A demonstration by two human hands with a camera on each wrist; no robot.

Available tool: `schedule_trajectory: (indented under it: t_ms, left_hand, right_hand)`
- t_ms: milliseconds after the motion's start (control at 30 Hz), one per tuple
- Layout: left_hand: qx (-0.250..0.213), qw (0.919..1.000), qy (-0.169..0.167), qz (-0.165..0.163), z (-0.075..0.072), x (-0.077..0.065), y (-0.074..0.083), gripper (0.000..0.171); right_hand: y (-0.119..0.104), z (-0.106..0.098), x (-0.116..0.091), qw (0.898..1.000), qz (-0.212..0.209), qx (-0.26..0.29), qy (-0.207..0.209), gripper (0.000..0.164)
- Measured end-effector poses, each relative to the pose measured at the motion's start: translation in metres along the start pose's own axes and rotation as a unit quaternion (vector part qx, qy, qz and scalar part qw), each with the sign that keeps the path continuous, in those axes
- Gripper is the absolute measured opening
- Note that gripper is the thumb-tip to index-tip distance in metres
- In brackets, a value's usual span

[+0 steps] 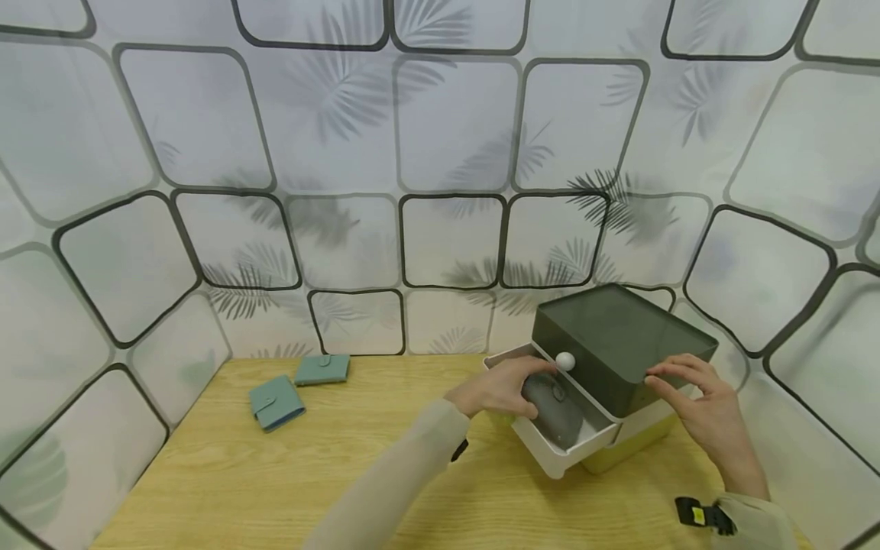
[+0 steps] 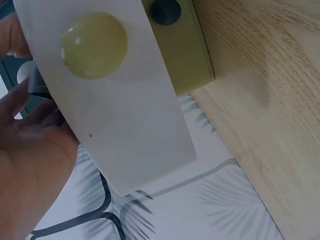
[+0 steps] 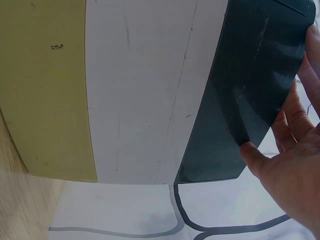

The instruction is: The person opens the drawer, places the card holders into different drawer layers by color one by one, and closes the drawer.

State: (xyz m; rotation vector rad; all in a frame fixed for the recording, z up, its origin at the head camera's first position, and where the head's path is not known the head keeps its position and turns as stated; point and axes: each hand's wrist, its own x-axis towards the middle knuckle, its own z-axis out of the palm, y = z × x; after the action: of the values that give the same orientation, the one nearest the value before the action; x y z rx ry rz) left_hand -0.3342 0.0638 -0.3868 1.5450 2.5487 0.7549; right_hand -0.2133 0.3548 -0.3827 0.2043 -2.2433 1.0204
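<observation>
A small drawer box (image 1: 626, 336) has a dark green top drawer, a white middle drawer and a yellow bottom one. Its white drawer (image 1: 550, 458) is pulled out, with a dark grey rounded item (image 1: 560, 416) inside that looks like a computer mouse. My left hand (image 1: 498, 388) reaches over the drawer's side and holds the end of that item between thumb and fingers. In the left wrist view the drawer front (image 2: 135, 125) hides part of the hand. With my right hand (image 1: 708, 416) I grip the top edge of the box, thumb on its side wall (image 3: 240, 100).
Two teal wallets lie at the left of the wooden table (image 1: 227, 473): a squarish one (image 1: 276, 402) and, behind it, a narrower one (image 1: 323, 369). A patterned curtain (image 1: 454, 137) encloses the back and sides. A white round knob (image 1: 565, 361) sticks out above the drawer.
</observation>
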Motion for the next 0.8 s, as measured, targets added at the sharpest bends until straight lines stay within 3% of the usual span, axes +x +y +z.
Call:
schedule_trajectory:
  t_ms: [133,333,667,800]
  left_hand:
    - [-0.002,0.9999,0.013,-0.01,0.002,0.0,0.0,0.074]
    - [0.019,0.998,0.057,-0.022,0.004,-0.003,-0.006,0.062]
    - [-0.024,0.9928,0.106,-0.05,0.006,-0.019,-0.018,0.048]
    - [-0.016,0.99,0.129,-0.054,0.007,-0.024,-0.021,0.046]
  right_hand:
    - [-0.001,0.001,0.0,1.0,0.002,0.005,-0.001,0.018]
    - [0.001,0.003,0.002,1.0,-0.009,0.009,0.005,0.016]
    - [0.003,0.003,0.001,1.0,-0.003,0.011,0.009,0.017]
    - [0.003,0.003,0.001,1.0,-0.001,0.005,0.012,0.017]
